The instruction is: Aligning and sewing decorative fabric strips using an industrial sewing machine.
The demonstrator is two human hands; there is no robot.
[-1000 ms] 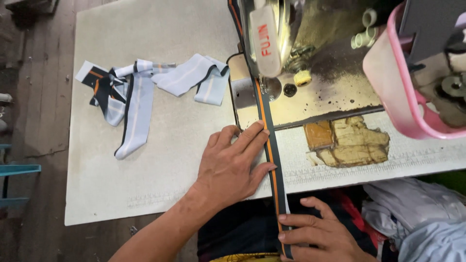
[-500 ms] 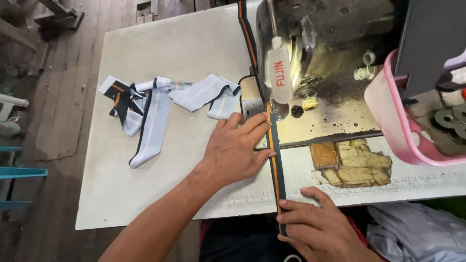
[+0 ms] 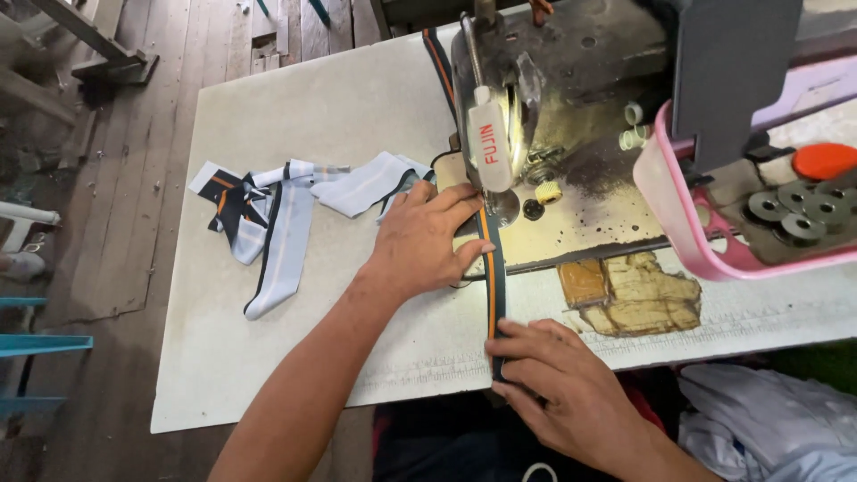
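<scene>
A: Strip (image 3: 492, 268) runs dark with an orange stripe, from the worktop (image 3: 295, 357) edge up under the sewing machine (image 3: 536, 107) head.

B: Left hand (image 3: 420, 241) lies flat, grip released, palm pressing beside the strip near the needle, we judge to keep it aligned.

A: Right hand (image 3: 571, 393) pinches the strip at the near edge, likely for tension. Sewn pieces (image 3: 277, 214) lie left, well apart.

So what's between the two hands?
In the head view, a stretch of dark strap with an orange stripe runs from left hand to right hand, over the table.
</scene>
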